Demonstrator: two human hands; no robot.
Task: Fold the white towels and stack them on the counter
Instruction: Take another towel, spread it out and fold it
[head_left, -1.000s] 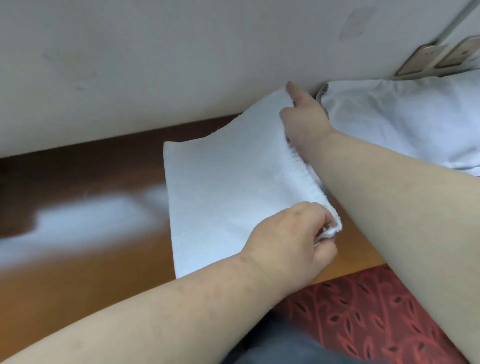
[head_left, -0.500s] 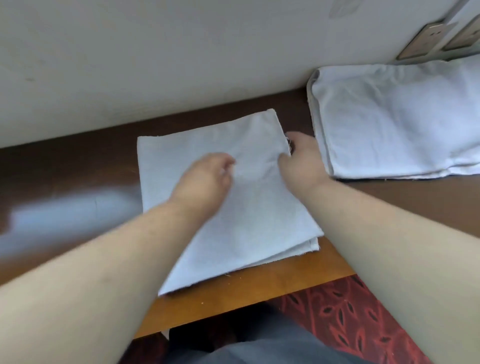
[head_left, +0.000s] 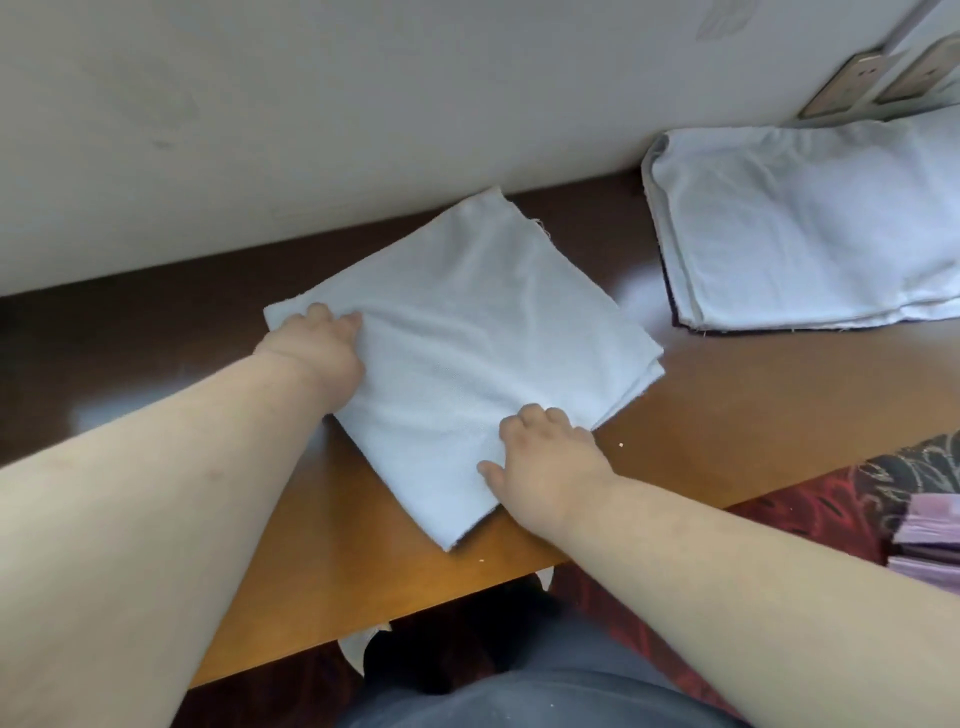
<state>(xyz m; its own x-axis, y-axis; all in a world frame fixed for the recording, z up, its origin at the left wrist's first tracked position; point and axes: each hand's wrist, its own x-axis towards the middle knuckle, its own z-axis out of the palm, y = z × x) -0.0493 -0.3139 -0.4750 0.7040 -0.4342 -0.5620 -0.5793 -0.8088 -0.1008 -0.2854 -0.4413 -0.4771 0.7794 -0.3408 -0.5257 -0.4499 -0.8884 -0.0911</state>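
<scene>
A folded white towel (head_left: 467, 332) lies flat on the wooden counter (head_left: 727, 410), turned like a diamond with one corner near the wall. My left hand (head_left: 322, 353) grips its left corner, fingers curled over the edge. My right hand (head_left: 545, 462) holds the near right edge, thumb on top of the cloth. Farther right, a stack of folded white towels (head_left: 810, 228) rests on the counter against the wall.
A pale wall (head_left: 363, 104) runs along the back of the counter, with two socket plates (head_left: 852, 83) at the top right. Below the front edge are a red patterned carpet (head_left: 810, 525), pink folded cloth (head_left: 930, 540) at the right, and my grey-trousered legs.
The towel was lifted a second ago, then laid flat. Since then it has been turned on the counter, and both hands moved from its middle to its left corner and near edge.
</scene>
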